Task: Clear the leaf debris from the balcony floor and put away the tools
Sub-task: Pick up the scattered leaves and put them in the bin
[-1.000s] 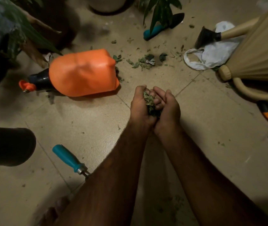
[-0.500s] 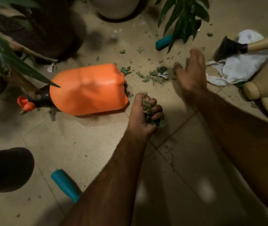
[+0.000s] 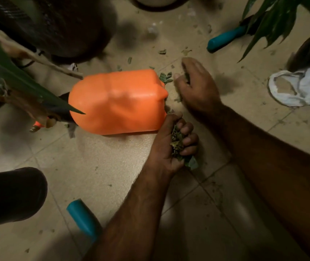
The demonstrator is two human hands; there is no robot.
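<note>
My left hand (image 3: pixel 171 146) grips a wad of green leaf scraps (image 3: pixel 177 144) just above the tiled floor, right of the orange sprayer bottle (image 3: pixel 118 102) lying on its side. Farther out, my right hand (image 3: pixel 195 85) curls its fingers round a few leaf bits (image 3: pixel 187 77) at the bottle's far corner. More leaf pieces (image 3: pixel 166 77) lie against that corner. Small scraps (image 3: pixel 162 52) dot the tiles beyond. One teal tool handle (image 3: pixel 83 217) lies by my left forearm, another teal handle (image 3: pixel 225 39) under the plant at the top right.
A white cloth bag (image 3: pixel 301 89) lies at the right edge, with a dark tool head (image 3: pixel 307 53) behind it. Dark pots stand at the top left (image 3: pixel 60 25) and at the left edge (image 3: pixel 12 194). Plant leaves (image 3: pixel 275 19) overhang the top right.
My right hand left the left hand, reached out to the scattered pile, then swept left and closed on leaf bits beside the bottle. The left hand kept its handful.
</note>
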